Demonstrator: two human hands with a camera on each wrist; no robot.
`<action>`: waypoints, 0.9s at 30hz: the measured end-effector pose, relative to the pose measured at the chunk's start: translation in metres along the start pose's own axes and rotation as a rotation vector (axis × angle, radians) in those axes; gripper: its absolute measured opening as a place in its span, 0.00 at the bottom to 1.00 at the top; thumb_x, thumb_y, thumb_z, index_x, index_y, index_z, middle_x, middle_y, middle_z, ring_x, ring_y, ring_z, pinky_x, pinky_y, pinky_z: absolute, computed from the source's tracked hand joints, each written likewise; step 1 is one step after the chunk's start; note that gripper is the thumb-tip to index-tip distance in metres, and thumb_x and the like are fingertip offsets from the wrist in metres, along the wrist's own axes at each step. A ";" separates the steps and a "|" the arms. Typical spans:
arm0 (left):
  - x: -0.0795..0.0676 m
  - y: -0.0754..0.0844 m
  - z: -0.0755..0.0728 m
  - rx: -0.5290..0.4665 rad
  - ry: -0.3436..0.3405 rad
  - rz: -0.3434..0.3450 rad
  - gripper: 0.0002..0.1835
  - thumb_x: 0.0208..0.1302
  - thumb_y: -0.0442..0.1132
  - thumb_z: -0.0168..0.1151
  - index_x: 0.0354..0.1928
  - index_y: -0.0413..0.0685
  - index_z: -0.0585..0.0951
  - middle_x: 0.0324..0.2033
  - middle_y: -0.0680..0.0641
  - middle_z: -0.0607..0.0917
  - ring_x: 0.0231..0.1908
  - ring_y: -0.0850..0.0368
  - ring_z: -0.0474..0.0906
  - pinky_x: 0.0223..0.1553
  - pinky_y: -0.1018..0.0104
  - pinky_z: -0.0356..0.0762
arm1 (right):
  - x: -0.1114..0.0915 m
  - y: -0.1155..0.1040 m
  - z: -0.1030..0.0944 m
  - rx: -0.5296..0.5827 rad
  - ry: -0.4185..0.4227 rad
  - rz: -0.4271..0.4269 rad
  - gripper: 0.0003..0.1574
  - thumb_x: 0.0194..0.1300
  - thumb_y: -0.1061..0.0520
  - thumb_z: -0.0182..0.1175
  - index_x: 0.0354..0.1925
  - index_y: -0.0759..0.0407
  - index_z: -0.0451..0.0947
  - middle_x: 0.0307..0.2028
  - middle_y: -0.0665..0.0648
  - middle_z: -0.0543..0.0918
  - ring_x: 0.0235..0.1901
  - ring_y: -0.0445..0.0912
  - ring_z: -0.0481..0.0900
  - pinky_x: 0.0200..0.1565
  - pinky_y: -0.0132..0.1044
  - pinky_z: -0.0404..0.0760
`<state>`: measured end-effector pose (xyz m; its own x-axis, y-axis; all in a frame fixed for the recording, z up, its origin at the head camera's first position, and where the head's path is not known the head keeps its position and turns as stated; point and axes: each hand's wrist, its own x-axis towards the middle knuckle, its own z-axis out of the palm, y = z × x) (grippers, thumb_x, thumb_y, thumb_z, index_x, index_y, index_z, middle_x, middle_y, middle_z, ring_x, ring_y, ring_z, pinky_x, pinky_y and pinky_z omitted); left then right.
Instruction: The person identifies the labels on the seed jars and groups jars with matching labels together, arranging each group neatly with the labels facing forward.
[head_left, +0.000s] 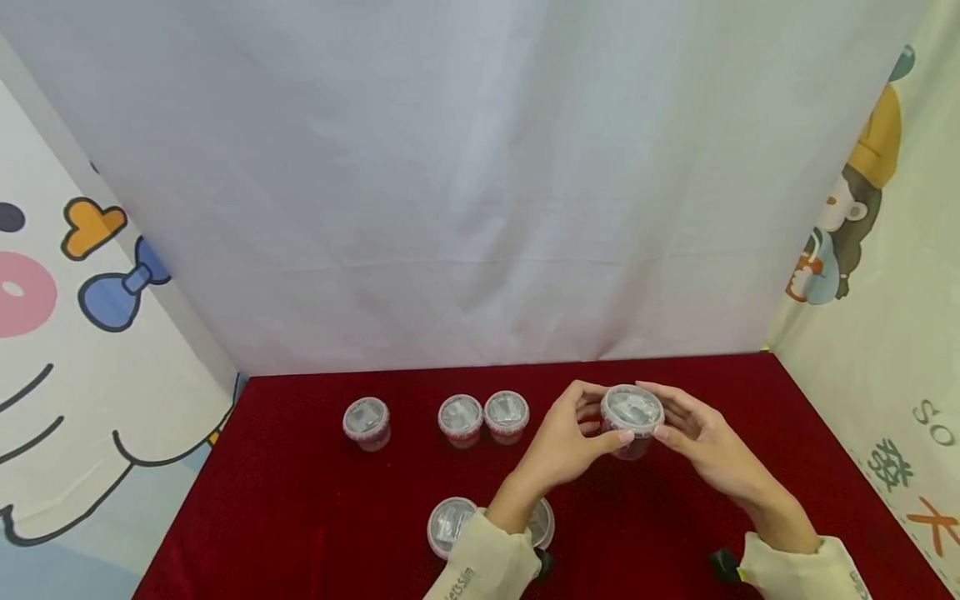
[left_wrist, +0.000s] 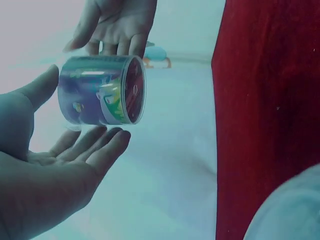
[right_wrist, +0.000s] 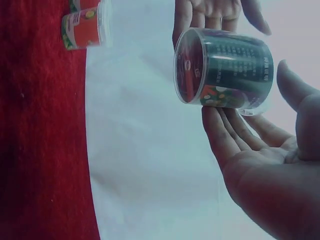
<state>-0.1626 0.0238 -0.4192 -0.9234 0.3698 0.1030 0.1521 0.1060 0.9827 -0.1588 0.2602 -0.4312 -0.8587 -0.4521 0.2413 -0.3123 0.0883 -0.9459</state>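
Observation:
Both hands hold one lidded plastic tub [head_left: 632, 408] above the right part of the table. My left hand [head_left: 566, 437] has its thumb at the lid's edge and its fingers along the tub's left side. From the right, my right hand [head_left: 712, 442] holds it with the thumb near the rim and fingers behind. In the left wrist view the tub [left_wrist: 92, 95] shows a purple label with a green and yellow patch; the right wrist view shows dark printing on the tub [right_wrist: 237, 65]. Its clear base faces down towards the table.
On the red cloth-covered table [head_left: 285, 492] stand similar tubs: one at the back left [head_left: 367, 421], and a side-by-side pair, a left tub [head_left: 461, 419] and a right tub [head_left: 506, 415]. Nearer are another tub [head_left: 451, 527] and one partly behind the left sleeve [head_left: 542, 525]. White curtain [head_left: 480, 208] closes the back.

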 end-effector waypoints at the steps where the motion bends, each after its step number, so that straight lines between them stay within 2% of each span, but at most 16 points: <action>1: -0.001 0.001 -0.002 -0.009 -0.004 0.000 0.28 0.67 0.33 0.75 0.66 0.41 0.75 0.62 0.40 0.83 0.62 0.48 0.82 0.60 0.65 0.82 | 0.001 -0.001 0.002 0.001 -0.006 0.000 0.33 0.81 0.70 0.51 0.77 0.74 0.57 0.68 0.37 0.75 0.65 0.30 0.75 0.58 0.26 0.80; 5: -0.003 0.002 -0.009 -0.034 0.002 -0.005 0.31 0.66 0.32 0.75 0.68 0.39 0.74 0.62 0.38 0.83 0.62 0.44 0.82 0.60 0.63 0.83 | 0.003 -0.002 0.011 0.000 -0.005 0.000 0.33 0.81 0.69 0.51 0.78 0.75 0.56 0.69 0.38 0.73 0.67 0.29 0.72 0.61 0.25 0.78; 7: -0.005 0.002 -0.012 -0.028 0.019 -0.014 0.32 0.66 0.32 0.75 0.70 0.39 0.75 0.62 0.38 0.83 0.62 0.44 0.82 0.60 0.61 0.83 | 0.005 -0.003 0.017 -0.019 0.010 -0.002 0.33 0.82 0.68 0.51 0.78 0.74 0.56 0.70 0.42 0.72 0.68 0.28 0.71 0.61 0.24 0.77; 13: -0.010 0.003 -0.018 -0.023 0.084 -0.026 0.31 0.67 0.34 0.75 0.70 0.40 0.76 0.61 0.40 0.83 0.62 0.45 0.81 0.62 0.51 0.82 | 0.011 -0.005 0.035 -0.047 0.054 0.007 0.34 0.82 0.66 0.53 0.79 0.71 0.56 0.74 0.71 0.65 0.68 0.26 0.69 0.60 0.24 0.77; 16: -0.013 0.003 -0.020 -0.025 0.097 -0.023 0.30 0.66 0.34 0.76 0.68 0.40 0.76 0.61 0.41 0.83 0.62 0.46 0.80 0.62 0.51 0.82 | 0.013 -0.004 0.041 -0.050 0.067 0.004 0.34 0.81 0.66 0.54 0.78 0.72 0.57 0.73 0.77 0.64 0.68 0.26 0.69 0.60 0.23 0.77; 21: -0.017 0.002 -0.028 -0.006 0.067 -0.030 0.30 0.67 0.36 0.75 0.68 0.41 0.76 0.61 0.42 0.82 0.62 0.46 0.80 0.61 0.54 0.82 | 0.015 -0.004 0.046 -0.039 0.065 0.009 0.33 0.82 0.65 0.54 0.78 0.71 0.57 0.73 0.77 0.65 0.68 0.27 0.70 0.61 0.24 0.77; 27: -0.020 0.001 -0.042 -0.012 -0.027 -0.038 0.30 0.72 0.36 0.70 0.72 0.41 0.73 0.64 0.40 0.80 0.64 0.43 0.78 0.65 0.51 0.79 | 0.016 -0.007 0.050 0.002 0.022 0.010 0.33 0.83 0.65 0.51 0.77 0.75 0.56 0.72 0.80 0.64 0.67 0.28 0.72 0.60 0.25 0.78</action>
<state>-0.1587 -0.0223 -0.4141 -0.9185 0.3906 0.0618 0.1131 0.1096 0.9875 -0.1498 0.2079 -0.4313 -0.8705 -0.4316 0.2365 -0.3027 0.0908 -0.9487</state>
